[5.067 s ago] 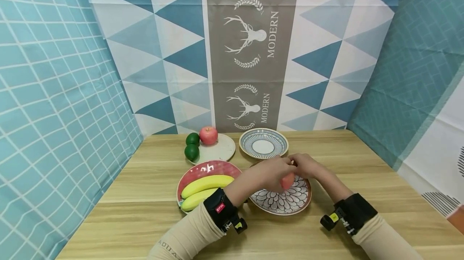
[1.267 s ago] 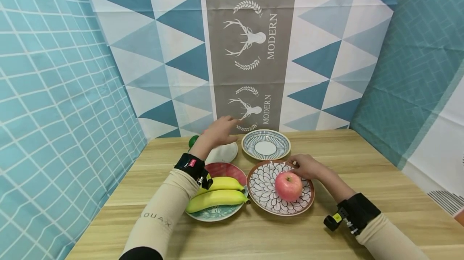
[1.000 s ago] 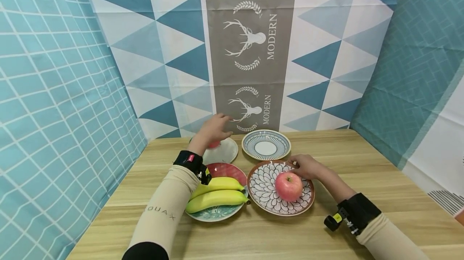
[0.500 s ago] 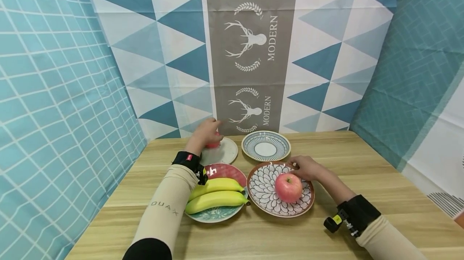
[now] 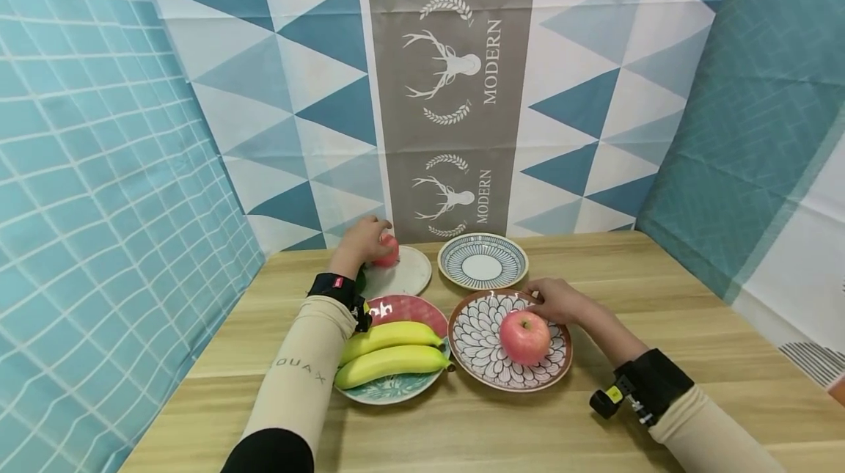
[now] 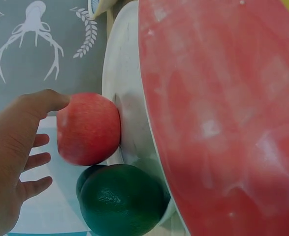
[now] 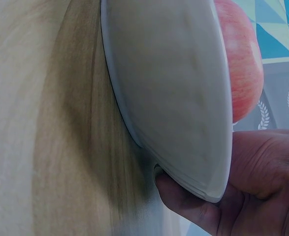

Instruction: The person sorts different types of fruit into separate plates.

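Observation:
My left hand (image 5: 361,244) is at a red apple (image 5: 386,251) on the white plate (image 5: 414,273) at the back left. In the left wrist view the thumb reaches the apple's edge, while the other fingers are spread behind it, apart from its visible side. Beside that apple is a dark green, lime-like fruit (image 6: 122,199), mostly hidden by the hand in the head view. My right hand (image 5: 557,301) pinches the rim of the brown-rimmed petal-patterned plate (image 5: 480,326), its thumb and fingers on either side of the rim. Another red apple (image 5: 524,338) sits on that plate.
Two bananas (image 5: 394,367) lie on a red-and-green plate (image 5: 416,306), left of the patterned plate, under my left forearm. A blue-lined plate (image 5: 480,268) stands at the back middle. A patterned wall cloth (image 5: 455,114) rises behind the wooden table (image 5: 502,433).
My left hand has left the apple on the patterned plate and moved back and left, then lowered to the apple on the white plate. The right hand stays at the plate rim.

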`<action>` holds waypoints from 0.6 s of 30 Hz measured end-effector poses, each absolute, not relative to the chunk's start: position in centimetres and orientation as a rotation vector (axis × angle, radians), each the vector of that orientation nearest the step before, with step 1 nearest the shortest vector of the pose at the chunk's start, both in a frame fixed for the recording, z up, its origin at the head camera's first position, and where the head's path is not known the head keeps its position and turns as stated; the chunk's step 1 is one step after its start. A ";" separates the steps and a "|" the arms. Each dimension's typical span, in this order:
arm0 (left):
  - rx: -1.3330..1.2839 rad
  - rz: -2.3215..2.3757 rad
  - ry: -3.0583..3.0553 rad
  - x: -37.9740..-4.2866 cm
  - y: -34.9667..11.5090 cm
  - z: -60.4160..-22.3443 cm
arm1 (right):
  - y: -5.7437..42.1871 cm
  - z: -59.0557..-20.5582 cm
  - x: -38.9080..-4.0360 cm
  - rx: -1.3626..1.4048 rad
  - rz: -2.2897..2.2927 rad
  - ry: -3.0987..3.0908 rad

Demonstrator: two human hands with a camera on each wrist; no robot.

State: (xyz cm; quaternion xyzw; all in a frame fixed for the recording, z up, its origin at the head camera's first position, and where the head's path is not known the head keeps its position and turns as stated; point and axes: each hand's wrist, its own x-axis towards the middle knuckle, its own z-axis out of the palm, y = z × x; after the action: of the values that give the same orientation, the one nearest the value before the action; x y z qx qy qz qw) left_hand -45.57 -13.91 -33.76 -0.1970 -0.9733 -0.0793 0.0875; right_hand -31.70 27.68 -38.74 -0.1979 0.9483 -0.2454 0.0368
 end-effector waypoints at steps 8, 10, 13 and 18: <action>-0.566 -0.221 -2.905 -45.4 -14.0 -34.0 | 27.7 -38.8 -31.5 -0.606 -0.735 2.938; -0.569 -0.220 -2.902 -45.4 -14.0 -34.1 | 27.7 -38.8 -31.5 -0.604 -0.743 2.933; -0.564 -0.227 -2.921 -45.3 -14.1 -34.2 | 27.6 -38.8 -31.5 -0.605 -0.757 2.921; -0.559 -0.286 -2.964 -45.6 -14.1 -34.0 | 27.5 -38.7 -31.5 -0.621 -0.745 2.922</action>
State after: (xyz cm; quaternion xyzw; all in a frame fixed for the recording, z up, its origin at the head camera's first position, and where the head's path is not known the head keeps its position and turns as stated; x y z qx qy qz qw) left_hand -45.57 -14.11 -34.00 -0.1841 -0.9768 -0.0944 0.0560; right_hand -31.54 27.53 -38.68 -0.2016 0.9486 -0.2419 0.0313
